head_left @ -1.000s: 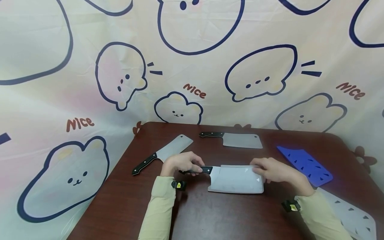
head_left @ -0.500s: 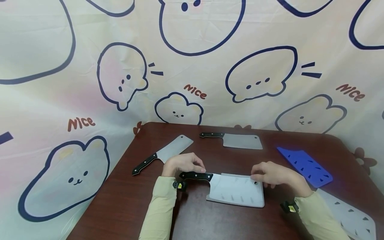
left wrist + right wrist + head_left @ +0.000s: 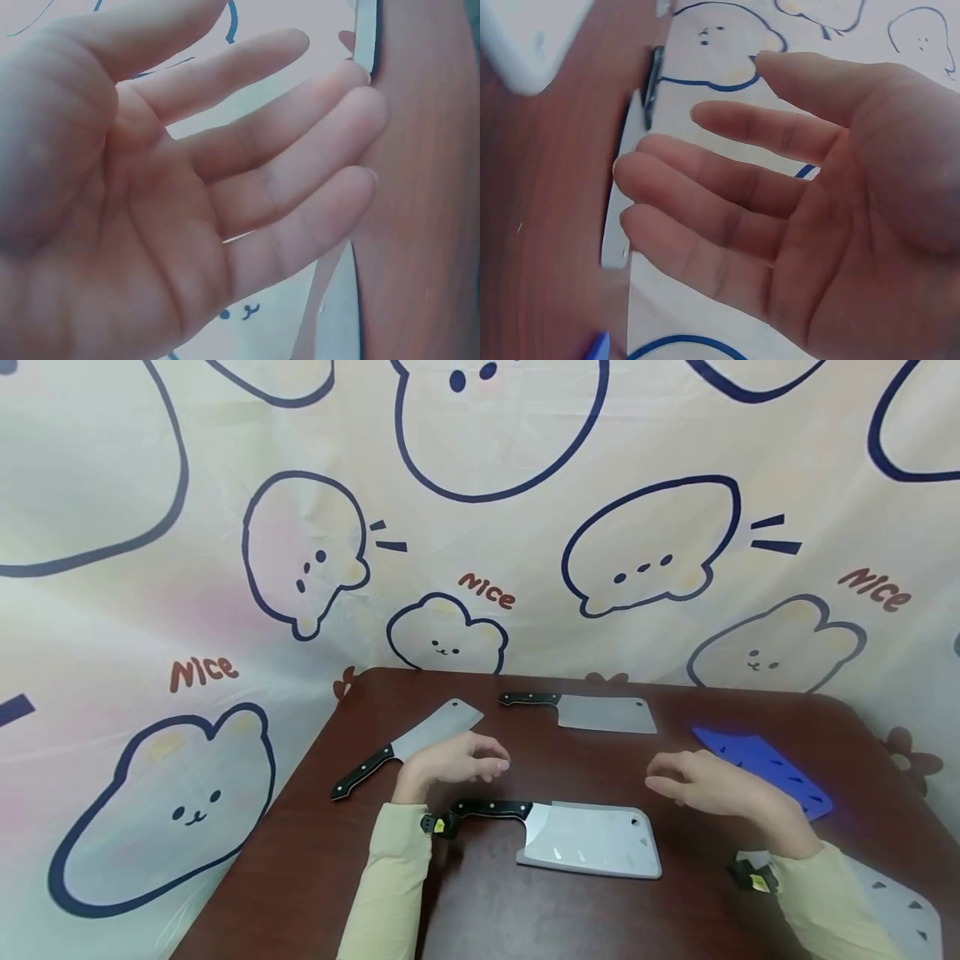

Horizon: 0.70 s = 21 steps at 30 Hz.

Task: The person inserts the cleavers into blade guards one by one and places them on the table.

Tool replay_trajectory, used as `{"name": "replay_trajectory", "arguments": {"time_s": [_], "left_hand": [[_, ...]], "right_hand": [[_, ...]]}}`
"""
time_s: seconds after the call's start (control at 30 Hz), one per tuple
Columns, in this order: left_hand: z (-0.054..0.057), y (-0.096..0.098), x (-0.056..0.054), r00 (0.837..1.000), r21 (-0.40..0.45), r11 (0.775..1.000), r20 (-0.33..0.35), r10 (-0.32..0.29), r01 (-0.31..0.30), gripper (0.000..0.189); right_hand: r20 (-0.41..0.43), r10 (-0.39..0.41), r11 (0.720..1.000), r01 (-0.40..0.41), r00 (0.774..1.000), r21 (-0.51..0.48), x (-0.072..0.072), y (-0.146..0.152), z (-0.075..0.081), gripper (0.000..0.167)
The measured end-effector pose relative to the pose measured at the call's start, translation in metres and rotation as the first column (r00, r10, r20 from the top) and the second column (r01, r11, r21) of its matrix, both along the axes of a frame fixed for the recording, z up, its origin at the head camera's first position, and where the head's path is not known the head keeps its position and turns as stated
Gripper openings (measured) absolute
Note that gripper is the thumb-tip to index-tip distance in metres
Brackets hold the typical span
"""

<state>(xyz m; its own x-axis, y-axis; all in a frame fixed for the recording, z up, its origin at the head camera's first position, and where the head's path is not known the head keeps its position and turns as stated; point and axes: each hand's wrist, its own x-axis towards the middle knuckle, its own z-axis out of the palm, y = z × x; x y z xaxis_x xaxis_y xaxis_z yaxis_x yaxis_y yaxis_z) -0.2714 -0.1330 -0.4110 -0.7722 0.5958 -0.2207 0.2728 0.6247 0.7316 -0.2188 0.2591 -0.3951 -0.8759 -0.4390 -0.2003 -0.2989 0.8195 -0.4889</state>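
Observation:
A cleaver lies flat on the table, its black riveted handle [image 3: 491,809] to the left and its blade inside a white blade guard [image 3: 588,842]. A round hole shows near the guard's upper right corner. My left hand [image 3: 453,758] hovers above the handle, holding nothing, fingers loosely bent. To the right of the guard and slightly beyond it is my right hand [image 3: 716,787], with nothing in its grasp. Both wrist views show a bare palm: the left palm [image 3: 172,210] and the right palm [image 3: 817,217] have relaxed, spread fingers.
Behind my left hand lies an uncovered cleaver [image 3: 438,727], angled. Another bare cleaver [image 3: 607,713] rests near the table's back edge. On the right are a blue blade guard [image 3: 768,766] and a white one [image 3: 896,893] with triangular marks, partly covered by my right arm.
The cleaver in its guard has come down toward me onto the table. Both hands have let go of it; the right has drawn off to the right, the left has lifted from the handle.

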Motion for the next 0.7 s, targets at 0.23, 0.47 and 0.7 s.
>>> {"name": "replay_trajectory", "arguments": {"time_s": [0.23,0.47,0.7], "left_hand": [[0.002,-0.023,0.008,1.0,-0.084,0.996,-0.023,0.008,-0.01,0.034],[0.001,-0.054,0.015,0.996,-0.163,0.983,-0.043,0.078,-0.084,0.03],[-0.001,-0.09,0.023,0.985,-0.133,0.978,-0.077,0.154,-0.163,0.029]], "right_hand": [[-0.024,0.024,0.996,-0.022,0.999,0.091,0.009,0.023,-0.007,0.026],[-0.026,0.041,0.99,-0.037,0.999,0.138,0.018,0.054,-0.017,0.021],[-0.008,0.017,0.987,-0.015,1.0,0.159,0.027,0.094,-0.022,0.024]]}}
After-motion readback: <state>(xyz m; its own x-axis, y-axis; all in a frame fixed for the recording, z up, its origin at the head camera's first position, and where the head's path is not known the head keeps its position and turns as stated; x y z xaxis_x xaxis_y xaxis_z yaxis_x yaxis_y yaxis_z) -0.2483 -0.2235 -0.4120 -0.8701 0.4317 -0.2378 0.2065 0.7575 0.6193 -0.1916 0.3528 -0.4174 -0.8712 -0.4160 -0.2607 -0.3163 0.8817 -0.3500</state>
